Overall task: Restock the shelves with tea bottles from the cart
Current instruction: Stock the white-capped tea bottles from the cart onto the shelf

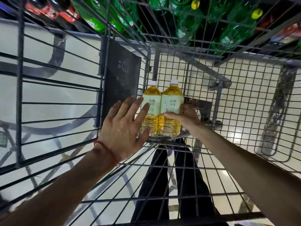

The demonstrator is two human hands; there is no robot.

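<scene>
Two tea bottles with yellow liquid, pale green labels and white caps stand side by side in the wire cart (pixel 211 101). My right hand (pixel 187 118) grips the right tea bottle (pixel 172 101) around its lower half, thumb across the front. My left hand (pixel 123 126) is spread wide beside the left tea bottle (pixel 150 98); its fingertips lie on the label and the thumb reaches toward the base. A red string circles my left wrist.
Green soda bottles (pixel 187 18) and red-labelled dark bottles (pixel 48 10) fill the shelves beyond the cart's far end. A black panel (pixel 120 75) leans on the cart's left wall. Pale tiled floor and dark trouser legs (pixel 171 185) show through the wire bottom.
</scene>
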